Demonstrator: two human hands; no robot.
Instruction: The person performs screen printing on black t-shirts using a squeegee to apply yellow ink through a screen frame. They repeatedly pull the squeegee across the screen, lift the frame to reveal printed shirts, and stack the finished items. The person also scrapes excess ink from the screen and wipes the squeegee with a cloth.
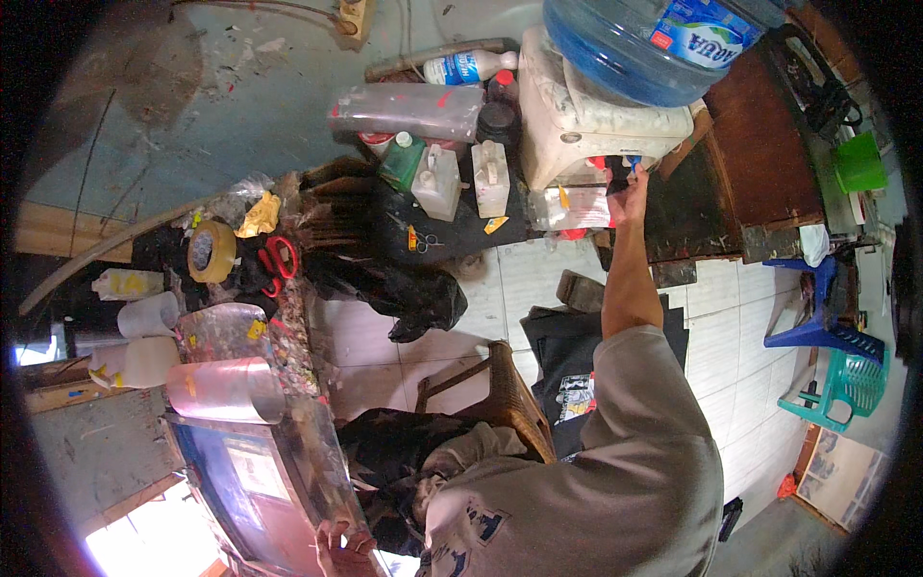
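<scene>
My right arm is stretched out to a cream water dispenser (606, 120), which has a large blue water bottle (625, 58) on top. My right hand (630, 199) is closed at the dispenser's blue tap (635, 165), with a black piece beside it and a red tap to its left. Below the taps sits a clear plastic container (567, 209), partly behind the hand. Low in the view, my left hand (344, 552) rests by the edge of a framed screen (274, 471), its fingers apart and nothing seen in them.
Jugs (437, 183), bottles and small scissors (423, 239) stand or lie left of the dispenser. A cluttered bench at left holds a tape roll (212, 252) and red-handled scissors (279, 266). A wooden stool (500, 399), black printed cloth (567, 385) and plastic chairs (836, 380) occupy the floor.
</scene>
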